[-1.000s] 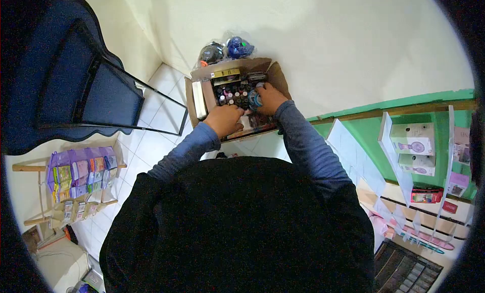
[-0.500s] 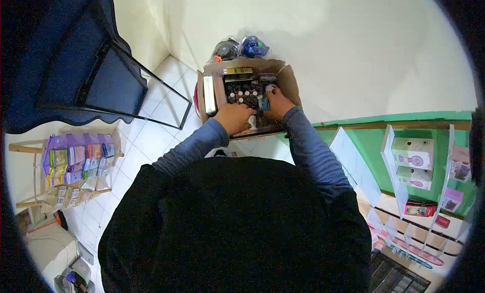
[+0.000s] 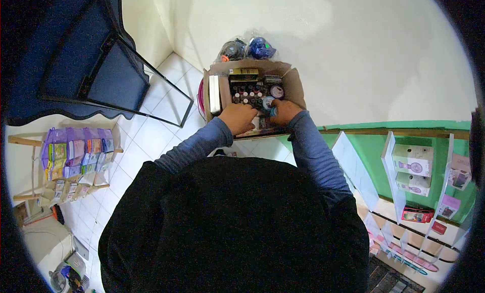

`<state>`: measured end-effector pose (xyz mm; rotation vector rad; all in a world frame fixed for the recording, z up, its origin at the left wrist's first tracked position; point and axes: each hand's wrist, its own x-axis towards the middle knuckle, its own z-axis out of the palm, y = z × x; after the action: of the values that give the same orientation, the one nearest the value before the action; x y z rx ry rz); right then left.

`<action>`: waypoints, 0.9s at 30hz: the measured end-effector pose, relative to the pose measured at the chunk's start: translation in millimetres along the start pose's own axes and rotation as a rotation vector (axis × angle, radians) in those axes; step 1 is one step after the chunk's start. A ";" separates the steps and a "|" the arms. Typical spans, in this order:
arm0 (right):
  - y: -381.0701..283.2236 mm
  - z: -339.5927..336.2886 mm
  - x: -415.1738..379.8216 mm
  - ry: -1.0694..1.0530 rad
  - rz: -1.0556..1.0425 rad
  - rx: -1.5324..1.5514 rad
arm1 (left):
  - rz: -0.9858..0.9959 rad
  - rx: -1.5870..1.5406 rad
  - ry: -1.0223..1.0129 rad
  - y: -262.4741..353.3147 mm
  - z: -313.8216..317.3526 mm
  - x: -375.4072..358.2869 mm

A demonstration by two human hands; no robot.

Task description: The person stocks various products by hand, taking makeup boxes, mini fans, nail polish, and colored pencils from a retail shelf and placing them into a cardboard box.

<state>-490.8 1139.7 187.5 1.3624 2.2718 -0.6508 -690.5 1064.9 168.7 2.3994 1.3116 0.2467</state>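
An open cardboard box [image 3: 294, 85] in front of me holds rows of small dark bottles [image 3: 246, 95], some with white caps. My left hand [image 3: 237, 118] reaches over the box's near left side, its thumb apart from the fingers and nothing visible in it. My right hand [image 3: 286, 112] has its fingers against a round blue jar with a pale lid [image 3: 268, 102] and seems to grip its edge. Just beyond stands another round jar with a pale lid [image 3: 277, 92]. A yellow box [image 3: 243, 73] lies at the far side, and a white box [image 3: 214, 95] stands at the left.
Two plastic-wrapped items, one dark [image 3: 233, 50] and one blue [image 3: 260, 48], sit behind the box by the wall. A black frame [image 3: 184, 111] leans out at left. Purple hanging pockets [image 3: 76, 151] are lower left; shelves with boxed goods [image 3: 413, 160] stand at right.
My right hand has moved down from the far round jar to the blue one, leaving the far jar's lid uncovered. My left hand stays at nearly the same spot over the box.
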 end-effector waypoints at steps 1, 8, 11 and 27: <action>0.6 -0.4 -0.7 -0.001 0.008 0.024 | 0.000 0.003 -0.004 0.3 -0.4 0.2; -0.1 0.0 0.2 0.146 0.020 -0.034 | -0.006 0.002 0.000 3.5 -4.7 -0.8; -11.3 -12.2 -1.3 0.280 0.045 0.009 | -0.001 -0.010 -0.023 4.5 -7.7 -1.4; -6.3 -6.6 26.7 0.427 0.043 -0.022 | 0.006 -0.044 -0.031 -2.1 -1.9 -1.1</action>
<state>-508.9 1159.6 178.9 1.6633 2.5518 -0.3408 -693.3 1065.5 169.6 2.3619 1.2724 0.2360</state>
